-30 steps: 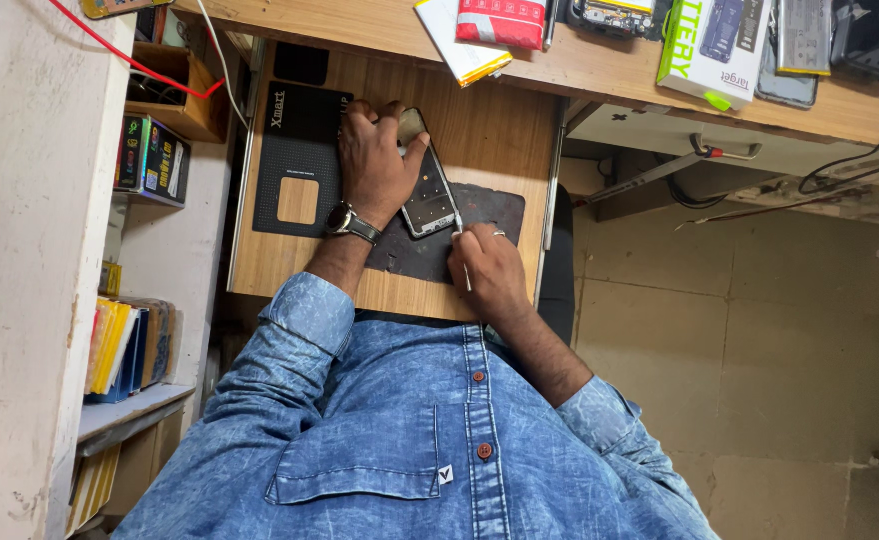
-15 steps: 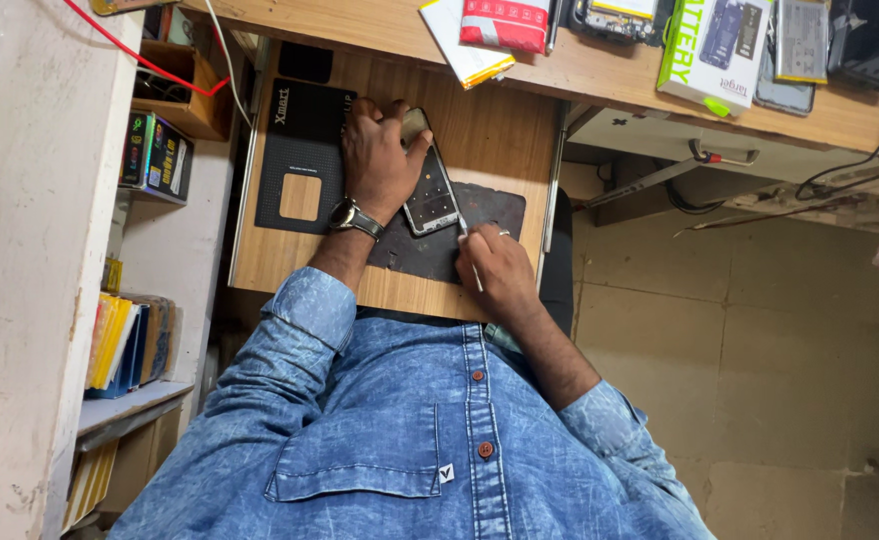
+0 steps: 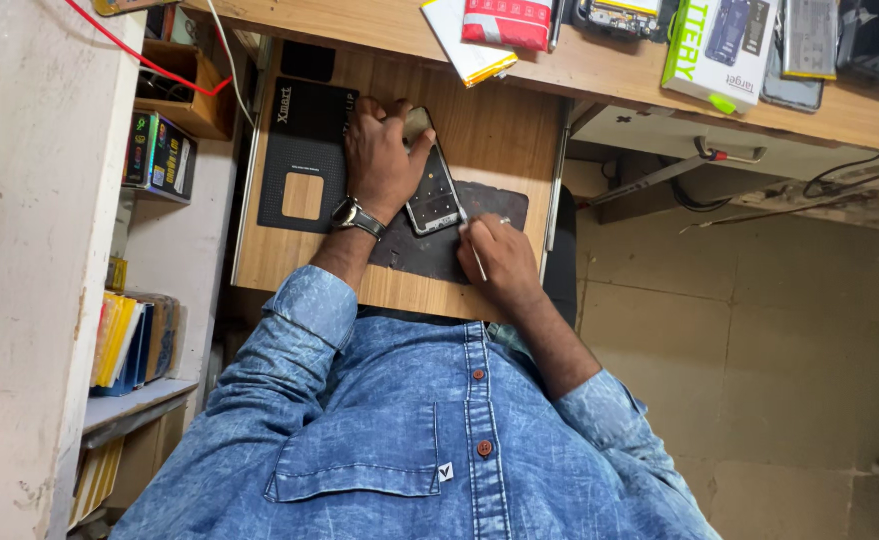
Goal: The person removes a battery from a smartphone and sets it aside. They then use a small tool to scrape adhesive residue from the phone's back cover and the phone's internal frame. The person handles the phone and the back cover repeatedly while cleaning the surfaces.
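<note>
Head view: left hand [image 3: 385, 160] grips opened phone [image 3: 432, 190]; right hand [image 3: 495, 262] pinches thin tool [image 3: 472, 250] over dark mat [image 3: 305, 150].

One view only, from a head-worn camera. It looks steeply down the wearer's front, so the blue denim shirt [image 3: 440, 440] fills the lower half of the frame at close range. The picture is inverted relative to the wearer: the torso lies at the bottom and the pull-out wooden work shelf [image 3: 500, 130] sits above it at mid distance. The wooden desk top [image 3: 610, 70] runs along the upper edge, farthest away. A shelving unit with books [image 3: 135, 340] borders the left side; tiled floor [image 3: 760, 350] fills the right. No second view exists, so nothing is shared.
</note>
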